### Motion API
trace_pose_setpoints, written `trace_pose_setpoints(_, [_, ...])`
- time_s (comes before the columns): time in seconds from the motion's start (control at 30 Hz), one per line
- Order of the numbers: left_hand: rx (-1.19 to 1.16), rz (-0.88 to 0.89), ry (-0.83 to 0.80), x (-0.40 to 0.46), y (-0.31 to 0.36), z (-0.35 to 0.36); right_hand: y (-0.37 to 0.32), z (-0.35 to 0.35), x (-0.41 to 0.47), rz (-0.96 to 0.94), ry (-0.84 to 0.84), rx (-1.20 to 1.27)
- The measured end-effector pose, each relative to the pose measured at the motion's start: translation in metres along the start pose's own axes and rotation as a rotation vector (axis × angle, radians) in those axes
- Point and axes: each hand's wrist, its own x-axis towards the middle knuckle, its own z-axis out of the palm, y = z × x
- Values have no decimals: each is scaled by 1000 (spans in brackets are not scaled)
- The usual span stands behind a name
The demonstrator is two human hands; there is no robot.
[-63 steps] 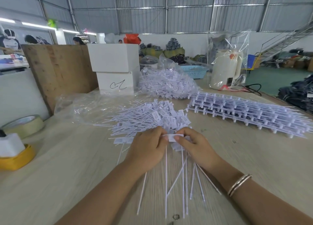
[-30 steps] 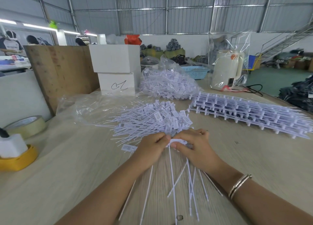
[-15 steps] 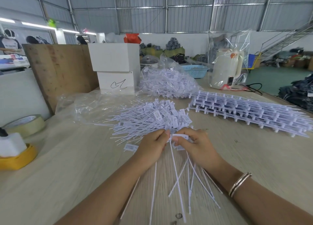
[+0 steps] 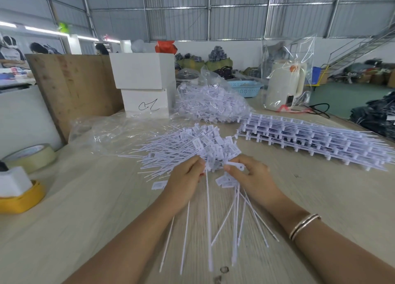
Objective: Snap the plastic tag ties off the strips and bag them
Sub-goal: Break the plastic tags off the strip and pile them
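Pinching one tag tie at centre frame, the left hand curls shut; the right hand grips a bunch of ties (tails fanning toward the lower edge).

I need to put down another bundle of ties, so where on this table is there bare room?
Bare wood lies at the near left, between the tape rolls and the left hand. More lies at the near right, in front of the stacked strips. The middle is crowded: the loose tie pile, the empty clear bag and the full bag behind.
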Motion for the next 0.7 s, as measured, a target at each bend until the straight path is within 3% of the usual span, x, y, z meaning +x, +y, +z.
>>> trace_pose_setpoints(0.13, [257, 83, -62, -2, -3, 1, 8, 7, 4, 43, -18, -371])
trace_pose_setpoints(0.37, [426, 68, -168, -4, -6, 2, 9, 11, 4, -47, 80, -507])
trace_pose_setpoints(0.47, [373, 120, -166, -6, -4, 3, 2, 7, -1, -149, 168, -392])
trace_pose_setpoints(0.6, [267, 221, -141, -8, 1, 6, -11, 12, -9, -226, -87, -215])
trace_pose_setpoints(0.7, [369, 257, -139, -9, 0, 5, -12, 12, -9, -171, -168, -54])
